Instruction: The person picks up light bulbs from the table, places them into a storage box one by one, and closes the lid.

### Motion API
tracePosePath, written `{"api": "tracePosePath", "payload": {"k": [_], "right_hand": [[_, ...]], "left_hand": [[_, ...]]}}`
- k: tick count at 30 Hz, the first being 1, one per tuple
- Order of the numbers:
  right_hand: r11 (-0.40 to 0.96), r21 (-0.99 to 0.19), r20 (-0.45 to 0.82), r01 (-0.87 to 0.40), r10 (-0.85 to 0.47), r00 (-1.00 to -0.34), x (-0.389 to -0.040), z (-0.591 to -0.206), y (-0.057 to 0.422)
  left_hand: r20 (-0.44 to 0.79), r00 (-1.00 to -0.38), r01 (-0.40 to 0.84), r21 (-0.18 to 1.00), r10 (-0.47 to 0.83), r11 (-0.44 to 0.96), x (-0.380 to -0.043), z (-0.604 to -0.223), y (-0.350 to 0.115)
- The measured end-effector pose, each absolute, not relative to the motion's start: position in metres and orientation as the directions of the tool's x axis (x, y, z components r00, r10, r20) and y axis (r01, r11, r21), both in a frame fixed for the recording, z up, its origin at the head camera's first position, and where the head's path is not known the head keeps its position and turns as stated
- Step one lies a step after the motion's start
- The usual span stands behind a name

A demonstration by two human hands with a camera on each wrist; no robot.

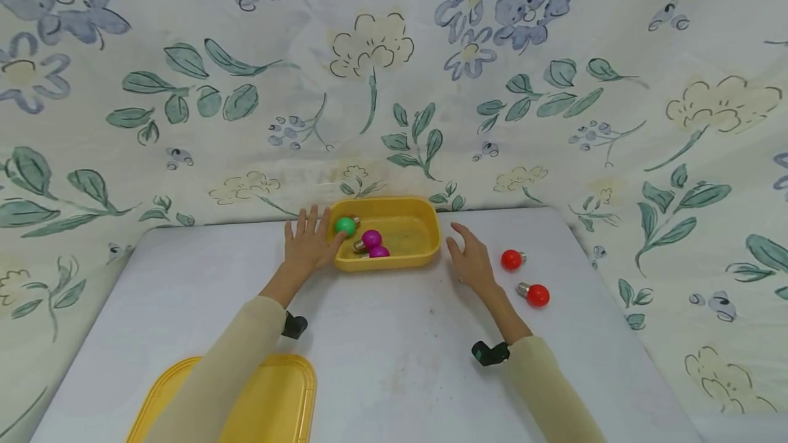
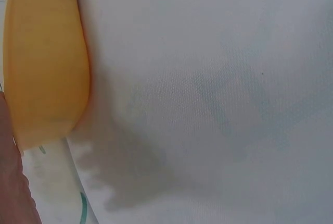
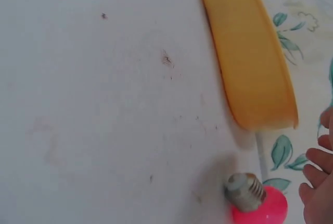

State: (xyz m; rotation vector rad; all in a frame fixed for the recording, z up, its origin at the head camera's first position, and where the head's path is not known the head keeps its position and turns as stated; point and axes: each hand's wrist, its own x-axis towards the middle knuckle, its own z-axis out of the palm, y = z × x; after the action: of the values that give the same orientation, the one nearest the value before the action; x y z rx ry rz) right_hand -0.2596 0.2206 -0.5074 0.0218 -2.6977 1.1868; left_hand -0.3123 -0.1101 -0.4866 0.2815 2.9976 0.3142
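Observation:
A small yellow basin stands near the table's far edge. Inside, at its left end, lie a green bulb and two purple bulbs. My left hand is at the basin's left end with fingers spread and the thumb over the rim; whether it touches is unclear. Just off the right end, my right hand has loosely bent fingers and a gap between it and the basin. Two red bulbs lie right of that hand; one red bulb appears close in the right wrist view.
A larger yellow tray sits at the front left, partly under my left sleeve. The white table ends at a floral cloth hanging behind it. A dark strap piece is on my right wrist.

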Motion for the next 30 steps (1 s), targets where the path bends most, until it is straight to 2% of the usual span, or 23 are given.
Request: {"api": "tracePosePath", "payload": {"k": [3,12,25,30], "right_hand": [[0.657,-0.748,0.191,-0.089,0.085,-0.978,-0.249,-0.511,0.230],[0.652,-0.758,0.076,-0.001,0.086,-0.993,-0.226,-0.522,0.259],[0.544,-0.838,-0.051,0.042,-0.002,-0.999,-0.226,-0.529,0.282],[0.552,-0.832,-0.084,0.052,-0.033,-0.996,-0.226,-0.529,0.284]], "left_hand": [[-0.098,-0.975,0.172,0.222,0.198,0.960,-0.312,-0.486,-0.111],[-0.103,-0.975,0.170,0.229,0.197,0.959,-0.313,-0.487,-0.109],[-0.114,-0.976,0.159,0.222,0.188,0.962,-0.314,-0.487,-0.109],[-0.116,-0.975,0.157,0.228,0.187,0.961,-0.313,-0.487,-0.109]]}}
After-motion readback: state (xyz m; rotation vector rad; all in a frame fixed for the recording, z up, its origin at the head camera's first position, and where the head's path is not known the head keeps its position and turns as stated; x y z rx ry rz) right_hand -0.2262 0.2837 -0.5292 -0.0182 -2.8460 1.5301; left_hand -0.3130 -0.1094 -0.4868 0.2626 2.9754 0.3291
